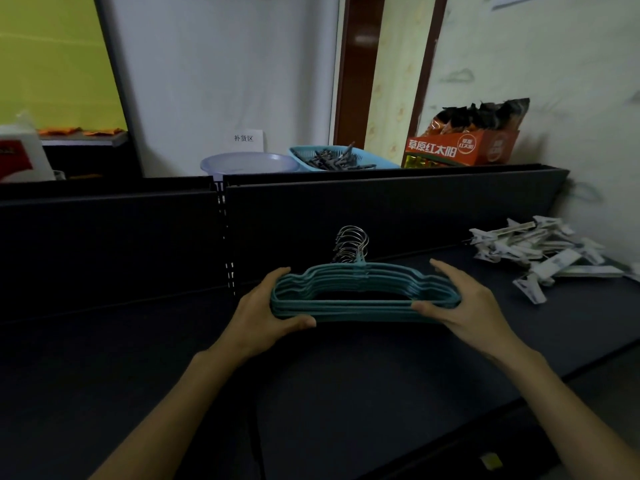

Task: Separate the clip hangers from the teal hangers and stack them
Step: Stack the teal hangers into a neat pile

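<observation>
One stack of teal hangers [363, 299], perhaps seven or eight though the exact count is unclear, sits at the middle of the dark bench [346, 393], metal hooks bunched toward the back panel [381, 216]. The left hand [266, 313] grips the stack's left end, thumb under the front. The right hand [464, 306] grips the right end. One loose pile of white clip hangers [540, 254] lies well apart, at the far right. Bare bench spreads left and front. Behind the panel: a basin [249, 162], a basket [332, 157], a carton [464, 147].

Beyond the dark shelf [346, 393] stand a clear basin [249, 163], blue basket [381, 162] and orange snack box [462, 147].
</observation>
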Demonstrator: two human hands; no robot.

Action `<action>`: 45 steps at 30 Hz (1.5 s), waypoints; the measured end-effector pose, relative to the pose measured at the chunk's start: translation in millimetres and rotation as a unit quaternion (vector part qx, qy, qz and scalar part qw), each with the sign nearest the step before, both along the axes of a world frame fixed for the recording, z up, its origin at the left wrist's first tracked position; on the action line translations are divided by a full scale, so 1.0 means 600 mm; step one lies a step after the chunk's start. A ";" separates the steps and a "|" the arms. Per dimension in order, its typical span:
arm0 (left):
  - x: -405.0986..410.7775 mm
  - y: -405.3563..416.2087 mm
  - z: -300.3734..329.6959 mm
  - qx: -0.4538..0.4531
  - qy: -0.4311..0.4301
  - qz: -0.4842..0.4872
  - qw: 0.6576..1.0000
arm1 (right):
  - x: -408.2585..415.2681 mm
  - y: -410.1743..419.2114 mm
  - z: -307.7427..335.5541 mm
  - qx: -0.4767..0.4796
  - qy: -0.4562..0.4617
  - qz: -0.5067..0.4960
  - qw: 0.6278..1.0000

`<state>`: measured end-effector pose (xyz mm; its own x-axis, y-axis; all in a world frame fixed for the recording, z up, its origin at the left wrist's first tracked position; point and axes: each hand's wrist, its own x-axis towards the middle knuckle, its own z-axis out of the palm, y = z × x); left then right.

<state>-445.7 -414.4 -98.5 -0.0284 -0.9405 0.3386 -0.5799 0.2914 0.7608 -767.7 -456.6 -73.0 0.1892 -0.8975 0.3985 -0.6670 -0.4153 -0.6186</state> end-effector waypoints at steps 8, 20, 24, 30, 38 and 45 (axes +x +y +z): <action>-0.023 -0.022 -0.013 -0.005 0.094 0.041 0.995 | -0.028 -0.022 -0.022 0.054 -0.111 -0.009 0.992; -0.033 -0.046 -0.009 -0.036 0.036 0.057 0.997 | -0.034 -0.050 -0.050 0.034 -0.208 0.095 0.973; -0.035 -0.049 -0.014 -0.041 0.030 0.076 0.996 | -0.025 -0.056 -0.047 0.009 -0.222 0.085 0.971; -0.021 -0.043 -0.021 -0.009 -0.009 0.038 0.999 | -0.035 -0.064 -0.059 0.034 -0.206 0.084 0.974; -0.025 -0.047 -0.016 -0.048 -0.029 0.055 0.997 | -0.034 -0.061 -0.060 0.030 -0.178 0.086 0.980; -0.031 -0.034 -0.018 -0.029 0.034 0.060 0.997 | -0.027 -0.049 -0.053 0.025 -0.202 0.075 0.976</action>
<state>-464.1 -434.7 -109.1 0.1085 -0.9143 0.3902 -0.5603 0.2680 0.7838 -784.1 -485.8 -104.9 0.1566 -0.8918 0.4245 -0.2978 -0.4524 -0.8406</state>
